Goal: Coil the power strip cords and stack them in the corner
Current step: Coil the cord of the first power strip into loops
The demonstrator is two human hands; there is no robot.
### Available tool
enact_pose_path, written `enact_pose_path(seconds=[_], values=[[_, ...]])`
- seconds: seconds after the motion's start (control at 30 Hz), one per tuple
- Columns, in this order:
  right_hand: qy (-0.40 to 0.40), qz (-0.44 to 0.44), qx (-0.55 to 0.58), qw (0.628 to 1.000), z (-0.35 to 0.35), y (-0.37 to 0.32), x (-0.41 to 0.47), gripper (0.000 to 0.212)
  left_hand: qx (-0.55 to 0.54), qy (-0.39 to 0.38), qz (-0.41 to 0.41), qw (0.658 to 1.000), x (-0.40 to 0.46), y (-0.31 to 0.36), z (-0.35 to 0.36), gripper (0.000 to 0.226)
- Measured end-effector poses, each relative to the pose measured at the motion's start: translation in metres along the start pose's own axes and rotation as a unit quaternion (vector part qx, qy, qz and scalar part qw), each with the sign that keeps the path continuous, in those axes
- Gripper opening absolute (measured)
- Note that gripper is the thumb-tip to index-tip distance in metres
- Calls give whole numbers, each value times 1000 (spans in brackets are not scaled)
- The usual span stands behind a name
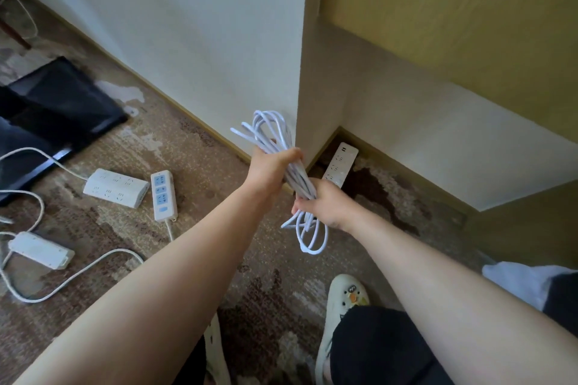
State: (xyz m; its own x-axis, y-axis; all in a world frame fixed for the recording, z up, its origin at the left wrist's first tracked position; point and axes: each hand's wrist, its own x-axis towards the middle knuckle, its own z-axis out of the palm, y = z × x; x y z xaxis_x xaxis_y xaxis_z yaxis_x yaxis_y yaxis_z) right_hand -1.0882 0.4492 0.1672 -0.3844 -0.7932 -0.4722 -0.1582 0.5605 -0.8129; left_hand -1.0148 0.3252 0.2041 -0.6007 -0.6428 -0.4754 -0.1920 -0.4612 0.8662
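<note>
Left hand (271, 166) and right hand (325, 206) both grip a bundled white coiled cord (275, 137), fingers curled round it. White rectangular power strip (341, 164) lies in the corner.

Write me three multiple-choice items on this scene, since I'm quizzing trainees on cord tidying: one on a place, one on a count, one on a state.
1. Where does the slim white power strip lie?
A. in the wall corner
B. on the dark bag
C. beside the shoe

2. How many power strips lie on the patterned brown carpet left of the arms?
A. one
B. three
C. five

3. The bundled white cord is:
A. flat on the floor
B. gripped by both hands
C. plugged into the wall

Answers: 1 A, it rests against the baseboards; 2 B, three white bodies show there; 3 B, left hand and right hand clasp it.
</note>
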Motion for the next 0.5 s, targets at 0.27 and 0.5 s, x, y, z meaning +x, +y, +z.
enact_pose_path(seconds=[0.27, 0.5], values=[[32, -10, 20, 999, -16, 25, -8, 17, 17, -5, -40, 999, -6, -21, 34, 12], [54, -8, -17, 998, -25, 45, -9, 29, 55, 47, -33, 997, 4, -45, 59, 15]])
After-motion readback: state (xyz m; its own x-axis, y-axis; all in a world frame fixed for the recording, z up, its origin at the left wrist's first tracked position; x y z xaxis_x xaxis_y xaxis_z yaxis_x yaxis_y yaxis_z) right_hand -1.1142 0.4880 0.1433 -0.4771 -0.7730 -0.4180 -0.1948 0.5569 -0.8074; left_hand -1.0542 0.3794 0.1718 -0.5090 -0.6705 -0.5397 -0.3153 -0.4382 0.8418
